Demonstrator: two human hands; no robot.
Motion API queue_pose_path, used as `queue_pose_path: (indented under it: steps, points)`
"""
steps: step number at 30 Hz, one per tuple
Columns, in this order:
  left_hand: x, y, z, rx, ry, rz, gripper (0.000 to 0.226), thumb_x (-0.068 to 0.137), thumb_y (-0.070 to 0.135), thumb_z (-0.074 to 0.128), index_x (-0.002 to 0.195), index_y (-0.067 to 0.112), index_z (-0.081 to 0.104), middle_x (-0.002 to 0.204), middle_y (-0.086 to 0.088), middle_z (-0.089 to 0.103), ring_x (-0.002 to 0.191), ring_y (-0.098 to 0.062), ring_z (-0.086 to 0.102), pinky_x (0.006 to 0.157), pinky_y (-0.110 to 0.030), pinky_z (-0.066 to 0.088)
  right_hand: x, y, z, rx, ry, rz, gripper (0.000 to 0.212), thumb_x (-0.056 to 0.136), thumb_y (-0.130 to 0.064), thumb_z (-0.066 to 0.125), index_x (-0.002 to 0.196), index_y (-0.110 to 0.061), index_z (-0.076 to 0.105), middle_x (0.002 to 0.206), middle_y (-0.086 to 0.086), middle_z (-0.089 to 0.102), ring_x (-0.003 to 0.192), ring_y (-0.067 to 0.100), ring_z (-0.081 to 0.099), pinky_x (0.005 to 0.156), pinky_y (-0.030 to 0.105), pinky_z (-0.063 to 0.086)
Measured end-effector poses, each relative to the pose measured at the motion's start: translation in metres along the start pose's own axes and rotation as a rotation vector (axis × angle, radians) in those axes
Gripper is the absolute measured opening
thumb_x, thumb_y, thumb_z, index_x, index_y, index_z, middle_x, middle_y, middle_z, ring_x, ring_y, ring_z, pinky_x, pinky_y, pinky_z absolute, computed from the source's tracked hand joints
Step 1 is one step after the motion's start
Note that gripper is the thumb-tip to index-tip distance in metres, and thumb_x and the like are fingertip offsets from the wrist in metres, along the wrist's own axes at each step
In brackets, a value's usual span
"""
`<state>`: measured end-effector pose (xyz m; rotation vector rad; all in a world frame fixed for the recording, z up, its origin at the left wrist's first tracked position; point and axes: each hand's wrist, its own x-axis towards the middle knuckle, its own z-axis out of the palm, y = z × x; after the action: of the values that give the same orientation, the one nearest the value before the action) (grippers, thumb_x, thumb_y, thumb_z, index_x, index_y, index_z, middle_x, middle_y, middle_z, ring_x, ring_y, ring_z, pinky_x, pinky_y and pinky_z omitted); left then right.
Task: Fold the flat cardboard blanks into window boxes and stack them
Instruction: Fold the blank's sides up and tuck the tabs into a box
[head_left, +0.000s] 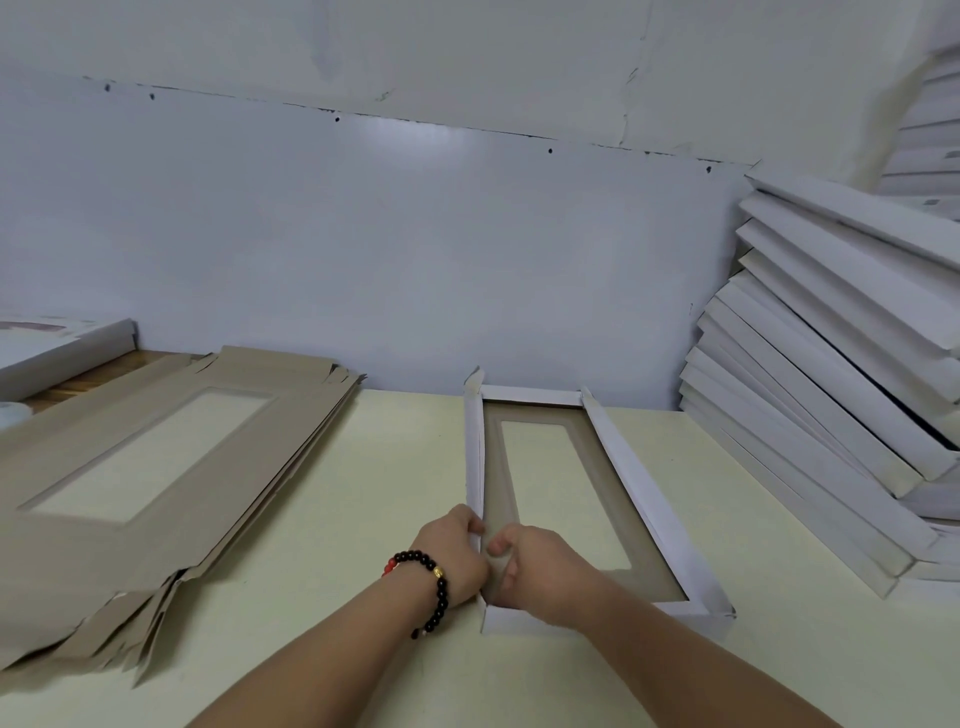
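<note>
A half-formed window box (639, 499) lies on the pale table, brown inside with a clear window, its white side walls folded up. My left hand (457, 558), with a bead bracelet on the wrist, grips the box's left wall near the front corner. My right hand (540, 571) rests inside the box against that same wall, fingers curled at the fold. A pile of flat brown blanks (156, 467) with window cut-outs lies at the left. Finished white boxes (831, 395) are stacked in a leaning pile at the right.
A white wall panel (415, 234) stands close behind the table. One more white box (57, 348) sits at the far left on a wooden surface. Bare table (374, 493) shows between the blanks and the box.
</note>
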<state>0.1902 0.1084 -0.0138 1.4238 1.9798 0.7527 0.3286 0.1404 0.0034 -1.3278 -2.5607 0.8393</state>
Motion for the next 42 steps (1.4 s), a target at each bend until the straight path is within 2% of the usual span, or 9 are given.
queue_pose_path:
  steps: [5, 8, 13, 16, 25, 31, 34, 39, 42]
  points:
    - [0.000, 0.003, 0.001, 0.037, 0.001, -0.025, 0.028, 0.079, 0.024, 0.062, 0.101, 0.027, 0.046, 0.082, 0.004, 0.053, 0.067, -0.011, 0.053, 0.056, -0.022, 0.043, -0.010, 0.007, -0.007, 0.027, -0.055, -0.041, 0.025, 0.088, -0.009, 0.051, 0.108, -0.012, 0.065, 0.076, -0.004, 0.059, 0.069, 0.012, 0.053, 0.061, 0.018, 0.043]
    - [-0.001, 0.010, 0.002, 0.172, -0.022, -0.036, 0.031, 0.077, 0.029, 0.067, 0.099, 0.028, 0.045, 0.089, 0.008, 0.054, 0.075, -0.011, 0.056, 0.062, -0.021, 0.046, -0.016, 0.011, -0.013, 0.045, -0.080, -0.020, 0.033, 0.093, -0.008, 0.040, 0.115, -0.017, 0.062, 0.098, 0.009, 0.069, 0.089, 0.022, 0.065, 0.081, 0.029, 0.053]
    - [0.001, 0.025, 0.002, 0.413, -0.114, -0.049, 0.022, 0.075, 0.023, 0.067, 0.094, 0.024, 0.055, 0.097, 0.004, 0.061, 0.086, -0.016, 0.059, 0.066, -0.024, 0.047, -0.031, 0.019, -0.019, 0.059, -0.132, -0.119, 0.032, 0.091, -0.026, 0.058, 0.122, -0.022, 0.056, 0.070, -0.021, 0.060, 0.062, -0.006, 0.051, 0.063, 0.011, 0.042]
    - [-0.001, 0.029, -0.001, 0.449, -0.163, -0.030, 0.010, 0.075, 0.019, 0.067, 0.084, 0.020, 0.062, 0.089, 0.002, 0.064, 0.080, -0.016, 0.060, 0.063, -0.022, 0.047, -0.043, 0.028, -0.024, -0.014, -0.183, -0.149, 0.039, 0.085, -0.036, 0.067, 0.122, -0.031, 0.057, 0.089, -0.025, 0.062, 0.079, -0.014, 0.053, 0.073, 0.005, 0.040]
    - [-0.029, 0.043, -0.017, 0.630, -0.408, 0.066, 0.045, 0.088, 0.053, 0.049, 0.070, 0.012, 0.052, 0.077, -0.002, 0.051, 0.058, -0.013, 0.044, 0.055, -0.023, 0.037, -0.035, 0.023, 0.006, -0.338, 0.140, -0.248, 0.016, 0.090, -0.026, 0.049, 0.081, -0.015, 0.054, 0.083, 0.005, 0.057, 0.078, 0.023, 0.052, 0.064, 0.032, 0.033]
    - [-0.027, 0.020, -0.010, 0.930, -0.240, 0.172, 0.016, 0.092, 0.018, 0.049, 0.100, 0.013, 0.062, 0.106, -0.007, 0.057, 0.092, -0.022, 0.054, 0.082, -0.028, 0.047, -0.033, 0.022, -0.003, -0.274, 0.071, -0.292, 0.019, 0.085, -0.028, 0.058, 0.103, -0.023, 0.060, 0.098, -0.004, 0.063, 0.082, 0.013, 0.049, 0.067, 0.027, 0.032]
    - [-0.017, 0.009, -0.019, 0.964, -0.162, 0.123, 0.030, 0.089, 0.005, 0.047, 0.115, 0.012, 0.060, 0.117, -0.007, 0.057, 0.111, -0.025, 0.052, 0.087, -0.030, 0.045, -0.041, 0.037, -0.021, -0.443, 0.008, -0.287, 0.024, 0.086, -0.033, 0.058, 0.108, -0.024, 0.058, 0.107, -0.003, 0.062, 0.095, 0.019, 0.054, 0.078, 0.032, 0.042]
    - [-0.008, -0.013, -0.037, 1.083, 0.044, 0.136, 0.040, 0.087, 0.007, 0.037, 0.120, 0.017, 0.057, 0.118, -0.003, 0.050, 0.117, -0.026, 0.039, 0.082, -0.032, 0.037, -0.062, 0.075, -0.044, -0.676, 0.091, -0.316, 0.027, 0.085, -0.050, 0.048, 0.088, -0.026, 0.060, 0.090, -0.006, 0.056, 0.092, 0.016, 0.047, 0.089, 0.028, 0.034]
    - [-0.006, -0.016, -0.034, 1.199, 0.106, 0.211, 0.042, 0.088, 0.011, 0.035, 0.124, 0.016, 0.057, 0.127, -0.007, 0.044, 0.126, -0.032, 0.030, 0.102, -0.040, 0.029, -0.069, 0.080, -0.040, -0.781, 0.160, -0.367, 0.028, 0.079, -0.055, 0.057, 0.075, -0.028, 0.063, 0.082, -0.012, 0.056, 0.085, 0.010, 0.053, 0.089, 0.021, 0.041]
